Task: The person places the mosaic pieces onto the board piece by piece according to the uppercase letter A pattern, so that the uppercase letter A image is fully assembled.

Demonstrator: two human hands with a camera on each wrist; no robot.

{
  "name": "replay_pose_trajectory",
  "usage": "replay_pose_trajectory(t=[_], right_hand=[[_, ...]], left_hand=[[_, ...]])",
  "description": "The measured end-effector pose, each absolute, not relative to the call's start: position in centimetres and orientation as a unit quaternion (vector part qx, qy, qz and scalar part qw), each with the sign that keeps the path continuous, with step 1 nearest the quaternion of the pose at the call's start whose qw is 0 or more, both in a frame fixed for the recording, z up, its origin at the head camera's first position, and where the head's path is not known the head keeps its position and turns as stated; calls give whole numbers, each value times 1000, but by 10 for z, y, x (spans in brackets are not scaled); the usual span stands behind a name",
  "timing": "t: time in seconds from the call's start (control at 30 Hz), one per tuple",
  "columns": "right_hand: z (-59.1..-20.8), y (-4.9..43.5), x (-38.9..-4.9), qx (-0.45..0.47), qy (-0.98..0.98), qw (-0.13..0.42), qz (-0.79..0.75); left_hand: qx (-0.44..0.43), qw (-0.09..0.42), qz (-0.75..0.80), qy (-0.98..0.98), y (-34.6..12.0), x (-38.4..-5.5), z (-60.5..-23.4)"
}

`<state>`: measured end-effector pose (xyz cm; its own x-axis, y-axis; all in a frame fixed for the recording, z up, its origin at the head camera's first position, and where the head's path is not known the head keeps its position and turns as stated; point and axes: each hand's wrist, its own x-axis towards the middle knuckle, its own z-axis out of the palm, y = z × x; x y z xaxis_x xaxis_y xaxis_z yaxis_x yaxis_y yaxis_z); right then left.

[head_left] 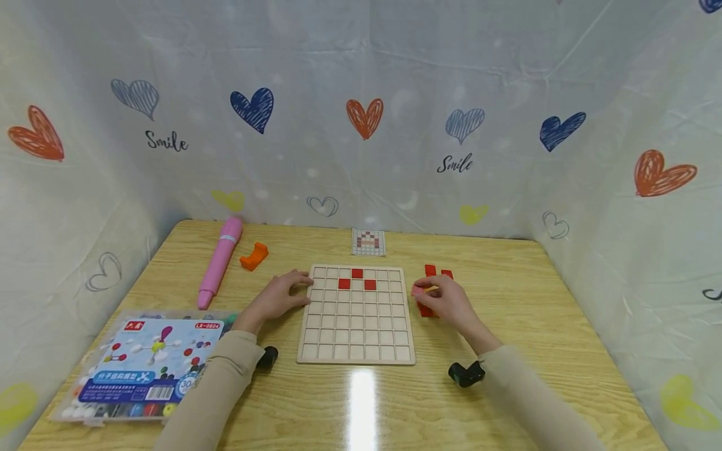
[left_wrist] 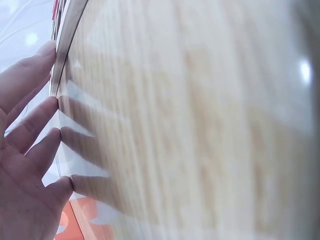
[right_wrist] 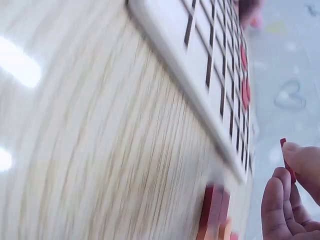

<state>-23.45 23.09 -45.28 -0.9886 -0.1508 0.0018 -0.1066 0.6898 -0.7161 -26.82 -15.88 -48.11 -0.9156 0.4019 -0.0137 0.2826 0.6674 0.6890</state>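
Note:
A wooden grid board (head_left: 355, 362) lies at the middle of the table, with red square tiles (head_left: 358, 274) in three cells near its far edge. My left hand (head_left: 279, 297) rests at the board's left edge, and in the left wrist view its spread fingers (left_wrist: 42, 117) touch the side of the board and the table. Just off the right edge, my right hand (head_left: 454, 305) pinches a red tile (right_wrist: 287, 162) between thumb and fingers, raised above the table. Around and partly under that hand lie several loose red tiles (head_left: 430, 270).
A small card (head_left: 368, 242) printed with a grid pattern lies beyond the board. At the left are a pink microphone-shaped object (head_left: 217, 269), a curved orange piece (head_left: 254, 257) and a molecular model box (head_left: 152, 357). Black elbow-shaped pieces (head_left: 467, 374) sit near both forearms.

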Motion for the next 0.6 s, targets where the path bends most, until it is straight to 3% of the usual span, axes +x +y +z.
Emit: replay_pose_trajectory(t=[0.6], right_hand=[[-452, 133, -240, -196, 903, 74, -375]], left_hand=[[191, 81, 363, 908, -159, -268, -481]])
